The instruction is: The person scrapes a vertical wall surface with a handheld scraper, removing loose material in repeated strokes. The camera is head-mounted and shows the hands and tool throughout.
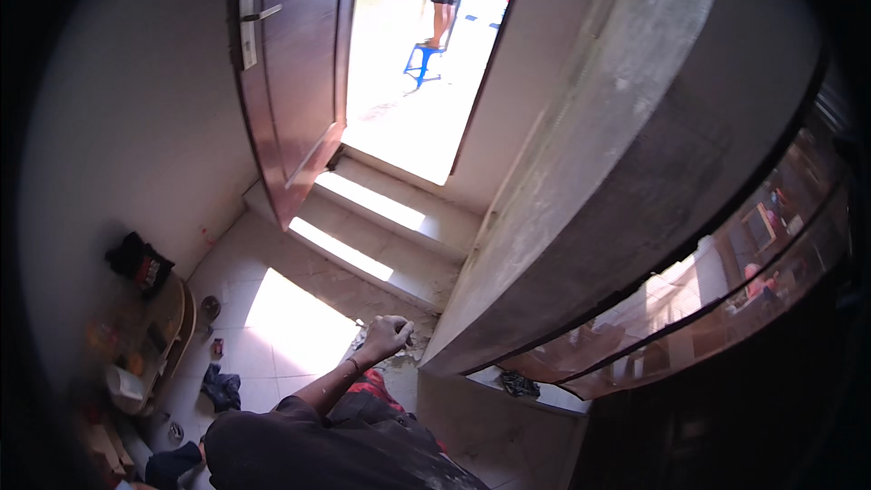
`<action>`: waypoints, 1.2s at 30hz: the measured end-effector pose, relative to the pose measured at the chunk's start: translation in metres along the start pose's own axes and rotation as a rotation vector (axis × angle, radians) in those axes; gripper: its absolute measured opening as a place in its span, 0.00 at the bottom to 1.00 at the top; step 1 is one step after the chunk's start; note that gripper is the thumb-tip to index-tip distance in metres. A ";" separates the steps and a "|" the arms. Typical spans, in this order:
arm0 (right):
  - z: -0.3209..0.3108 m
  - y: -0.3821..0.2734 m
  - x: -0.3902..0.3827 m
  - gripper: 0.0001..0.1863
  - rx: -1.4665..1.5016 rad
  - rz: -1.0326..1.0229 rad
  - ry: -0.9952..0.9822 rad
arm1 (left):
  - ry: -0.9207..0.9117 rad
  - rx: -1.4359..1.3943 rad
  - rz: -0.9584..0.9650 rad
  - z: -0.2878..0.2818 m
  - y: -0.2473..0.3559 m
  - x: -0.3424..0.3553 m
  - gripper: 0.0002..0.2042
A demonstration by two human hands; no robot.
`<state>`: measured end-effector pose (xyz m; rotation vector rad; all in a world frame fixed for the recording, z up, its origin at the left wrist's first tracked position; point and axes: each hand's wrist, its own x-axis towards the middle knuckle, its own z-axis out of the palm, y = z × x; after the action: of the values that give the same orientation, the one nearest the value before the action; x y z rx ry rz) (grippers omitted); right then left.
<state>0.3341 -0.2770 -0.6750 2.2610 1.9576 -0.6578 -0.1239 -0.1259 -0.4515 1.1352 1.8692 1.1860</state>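
Note:
My left hand [387, 336] reaches forward over the floor near the foot of the steps. Its fingers are curled closed, and its skin looks dusted with pale grey. Whatever the fingers may hold is too small to make out. A thin dark band circles the wrist. Below and around the hand, crumbly grey debris [399, 361] lies on the floor beside the base of the wall. Red and dark cloth [370, 388] shows under my forearm. My right hand does not appear.
Ahead, steps [413, 259] climb to an open doorway with a brown door [299, 73]. Outside, a person stands on a blue stool [423, 65]. A wooden piece of furniture [186, 322] and dark cloth [220, 387] are at left. A glass-fronted cabinet [717, 308] stands right.

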 end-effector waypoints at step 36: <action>-0.262 -0.281 0.010 0.12 0.948 -0.243 0.699 | 0.144 0.153 0.163 -0.218 -0.037 0.064 0.13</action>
<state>0.1352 -0.1298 -0.3814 3.1349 2.6575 -1.1248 -0.3473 -0.1557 -0.4060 1.3384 2.0360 1.2607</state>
